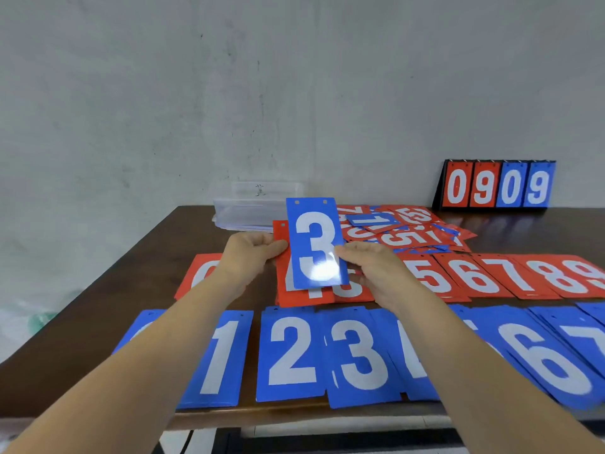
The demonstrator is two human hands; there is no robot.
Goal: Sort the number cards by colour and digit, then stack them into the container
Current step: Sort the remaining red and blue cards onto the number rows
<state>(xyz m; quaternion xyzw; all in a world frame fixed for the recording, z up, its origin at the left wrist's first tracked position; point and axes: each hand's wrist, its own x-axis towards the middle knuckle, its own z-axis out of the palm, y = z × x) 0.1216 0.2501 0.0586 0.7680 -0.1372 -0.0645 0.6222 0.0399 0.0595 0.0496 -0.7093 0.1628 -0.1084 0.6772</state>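
I hold a blue card with a white 3 (314, 244) upright above the table. My left hand (252, 253) pinches its left edge together with a red card (281, 229) behind it. My right hand (370, 267) grips the blue card's lower right edge. Along the near edge lie blue piles: a blue 1 (226, 355), a blue 2 (291, 352), a blue 3 (360, 358), a blue 6 (550, 362). Behind them runs a red row with a red 5 (429, 273), 6, 7 and 8. An unsorted heap of cards (406, 229) lies further back. A clear plastic container (248, 211) stands at the table's far edge.
A small flip scoreboard (496, 186) showing 0909 stands at the back right against the grey wall. The dark wooden table (157, 257) ends in a left edge and a near edge; my forearms hide parts of the blue 0 and 4 piles.
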